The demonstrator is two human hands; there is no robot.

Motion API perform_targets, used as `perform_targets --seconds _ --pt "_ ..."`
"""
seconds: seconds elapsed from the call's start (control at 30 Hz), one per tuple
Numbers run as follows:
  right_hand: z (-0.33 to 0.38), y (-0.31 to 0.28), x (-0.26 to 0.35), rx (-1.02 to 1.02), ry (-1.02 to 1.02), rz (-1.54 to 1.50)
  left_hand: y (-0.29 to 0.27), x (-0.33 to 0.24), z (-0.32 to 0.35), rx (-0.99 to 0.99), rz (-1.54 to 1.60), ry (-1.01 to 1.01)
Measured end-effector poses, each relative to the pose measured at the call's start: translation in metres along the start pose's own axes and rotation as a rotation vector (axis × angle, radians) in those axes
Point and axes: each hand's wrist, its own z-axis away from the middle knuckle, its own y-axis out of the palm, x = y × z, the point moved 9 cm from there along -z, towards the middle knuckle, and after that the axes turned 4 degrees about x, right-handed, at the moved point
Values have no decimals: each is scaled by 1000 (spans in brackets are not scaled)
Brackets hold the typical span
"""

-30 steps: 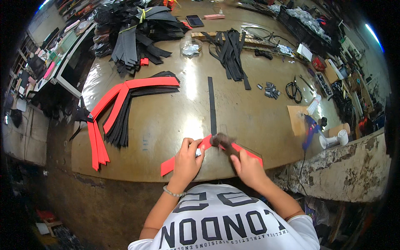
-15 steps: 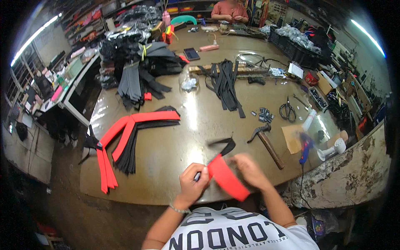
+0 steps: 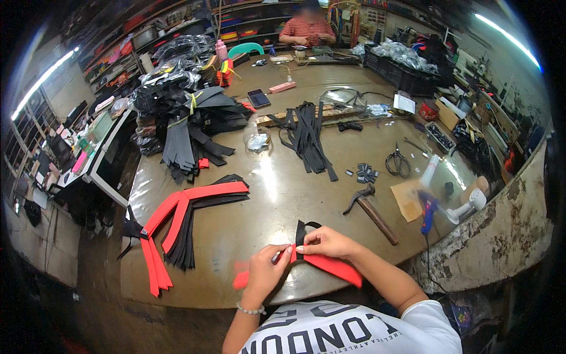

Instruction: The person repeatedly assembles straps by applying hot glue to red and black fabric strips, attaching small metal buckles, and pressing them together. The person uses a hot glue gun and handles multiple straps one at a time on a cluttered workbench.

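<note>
Near the table's front edge, my left hand (image 3: 268, 268) is closed, pinching a red strip (image 3: 333, 269) around its middle. A small dark piece shows between its fingers; its kind is unclear. My right hand (image 3: 327, 242) pinches a narrow black strap (image 3: 300, 231) where it crosses the red strip. The strap's end loops up behind the fingers. One end of the red strip points right under my right forearm, the other shows blurred left of my left hand. To the left lies a finished-looking bundle of red strips (image 3: 162, 215) over a stack of black strips (image 3: 183, 236).
A hammer (image 3: 377, 219), small black pieces (image 3: 367, 173), scissors (image 3: 398, 163) and a blue glue gun (image 3: 428, 211) lie to the right. Black straps (image 3: 309, 141) lie mid-table, a dark strip pile (image 3: 188, 127) at far left. A person (image 3: 308, 30) sits at the far end.
My right hand has moved left and now grips the black strap against the red strip. The red strip has turned flatter, with an end now showing left of my left hand.
</note>
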Motion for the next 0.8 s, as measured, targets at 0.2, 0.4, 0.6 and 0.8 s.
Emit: perform_targets --seconds 0.2,0.4,0.6,0.8 --pt "12 -17 37 10 -340 -299 34 21 -2 129 112 -135" --pt "31 -5 39 -249 -374 353 38 21 -1 -39 -208 -12" --pt "25 11 9 -610 -348 544 47 30 -1 -25 6 -59" --pt "54 37 23 -652 -473 895 56 22 2 35 -82 10"
